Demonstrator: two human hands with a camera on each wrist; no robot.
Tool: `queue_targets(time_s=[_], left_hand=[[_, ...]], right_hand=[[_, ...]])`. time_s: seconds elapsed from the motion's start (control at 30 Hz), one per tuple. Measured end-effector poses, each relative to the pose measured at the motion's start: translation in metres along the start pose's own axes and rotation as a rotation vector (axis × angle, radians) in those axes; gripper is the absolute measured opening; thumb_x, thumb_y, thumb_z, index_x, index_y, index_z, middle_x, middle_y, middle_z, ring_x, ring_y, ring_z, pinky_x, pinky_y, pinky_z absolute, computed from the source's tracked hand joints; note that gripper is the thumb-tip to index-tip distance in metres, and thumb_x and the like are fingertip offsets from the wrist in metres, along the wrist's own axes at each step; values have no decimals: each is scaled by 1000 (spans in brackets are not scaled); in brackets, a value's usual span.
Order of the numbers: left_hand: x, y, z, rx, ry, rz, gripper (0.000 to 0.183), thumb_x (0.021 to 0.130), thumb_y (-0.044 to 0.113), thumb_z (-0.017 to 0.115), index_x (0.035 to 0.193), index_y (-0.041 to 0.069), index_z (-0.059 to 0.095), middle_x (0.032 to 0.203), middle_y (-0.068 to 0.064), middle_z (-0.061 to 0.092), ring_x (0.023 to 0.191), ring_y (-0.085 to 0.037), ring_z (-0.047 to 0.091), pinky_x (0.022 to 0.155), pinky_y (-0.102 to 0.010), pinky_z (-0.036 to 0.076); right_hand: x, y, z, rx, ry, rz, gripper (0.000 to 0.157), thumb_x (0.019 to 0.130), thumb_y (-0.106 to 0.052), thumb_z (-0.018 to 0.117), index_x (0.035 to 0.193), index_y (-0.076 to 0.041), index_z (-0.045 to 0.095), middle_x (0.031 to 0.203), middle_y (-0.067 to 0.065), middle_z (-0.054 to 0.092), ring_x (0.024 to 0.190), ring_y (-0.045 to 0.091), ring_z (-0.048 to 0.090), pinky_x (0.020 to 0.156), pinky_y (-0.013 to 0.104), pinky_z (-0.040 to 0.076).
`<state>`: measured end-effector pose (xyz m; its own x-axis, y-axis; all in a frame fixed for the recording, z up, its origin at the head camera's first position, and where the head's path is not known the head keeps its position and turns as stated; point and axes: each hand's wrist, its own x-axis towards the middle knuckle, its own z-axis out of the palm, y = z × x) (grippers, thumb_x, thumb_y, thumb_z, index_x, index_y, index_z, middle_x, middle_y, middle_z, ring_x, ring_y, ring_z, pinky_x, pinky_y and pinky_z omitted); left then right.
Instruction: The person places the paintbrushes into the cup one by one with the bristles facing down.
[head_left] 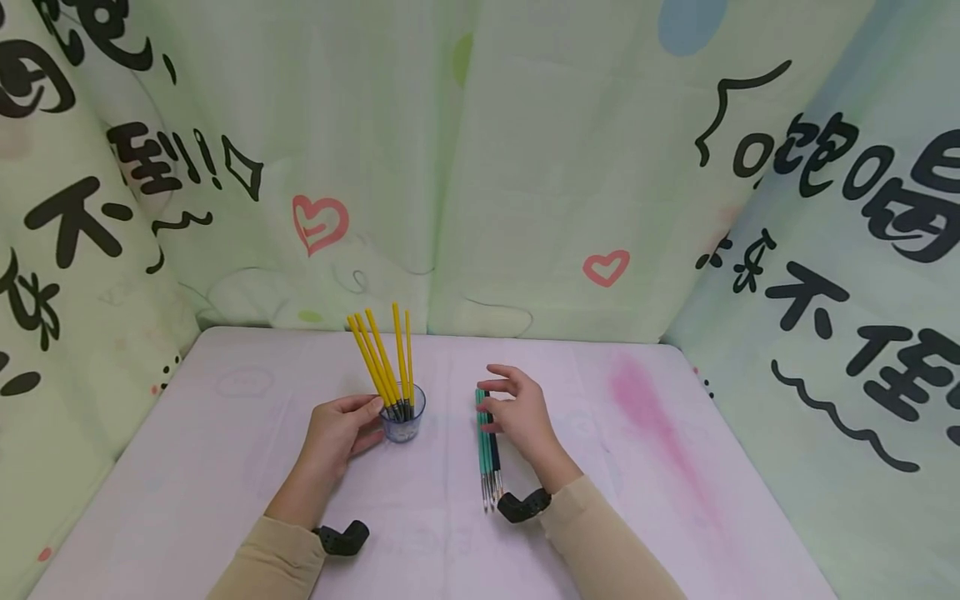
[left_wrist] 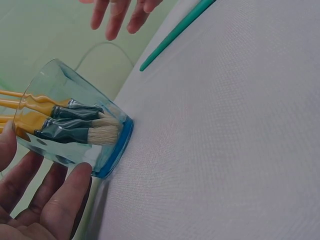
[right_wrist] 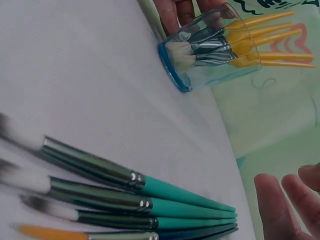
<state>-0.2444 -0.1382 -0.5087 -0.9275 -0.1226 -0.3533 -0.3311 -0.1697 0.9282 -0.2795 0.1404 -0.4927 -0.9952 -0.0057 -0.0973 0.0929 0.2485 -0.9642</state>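
A clear cup (head_left: 402, 427) with a blue base stands on the table, holding several yellow-handled paintbrushes (head_left: 390, 367), bristles down. Close against its left side is my left hand (head_left: 341, 429), thumb by the rim and fingertips low near the base. These fingers do not wrap round the cup; whether they press on it I cannot tell. My right hand (head_left: 517, 412) hovers over several slim paintbrushes (right_wrist: 165, 206) with green and dark blue handles. They lie side by side, bristles toward me. Its fingers are spread and loosely bent, and nothing is seen in them.
The pale table (head_left: 600, 517) has a pink stain at the right. Light green curtains (head_left: 525, 167) with black lettering and pink hearts hang along the back and both sides. Black wrist cameras (head_left: 342, 538) sit at both sleeves.
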Motion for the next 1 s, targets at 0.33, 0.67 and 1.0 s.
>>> queue_targets(time_s=[0.33,0.67,1.0], left_hand=[[-1,1,-1,9,0,0,40,102,17,76,137,-1,70,137,-19,69,101,-15,73,96,-41,66],[0,0,0,6,-3,6,39,102,17,76,136,-2,71,130,-15,71,100,-15,72,94,-40,67],[1,-1,-1,-1,-8,3,40,101,17,77,136,-2,71,126,-13,72,99,-15,72,93,-40,67]], right_hand=[[-3,13,-11,-72,48,38,53,98,2,68,149,-13,60,122,15,74,85,21,76,68,38,70],[-5,18,-18,-166,63,85,47,94,2,73,139,-8,67,107,13,74,79,20,71,58,35,67],[-5,14,-18,-296,34,155,44,91,5,75,133,-9,69,99,10,73,74,21,69,54,30,64]])
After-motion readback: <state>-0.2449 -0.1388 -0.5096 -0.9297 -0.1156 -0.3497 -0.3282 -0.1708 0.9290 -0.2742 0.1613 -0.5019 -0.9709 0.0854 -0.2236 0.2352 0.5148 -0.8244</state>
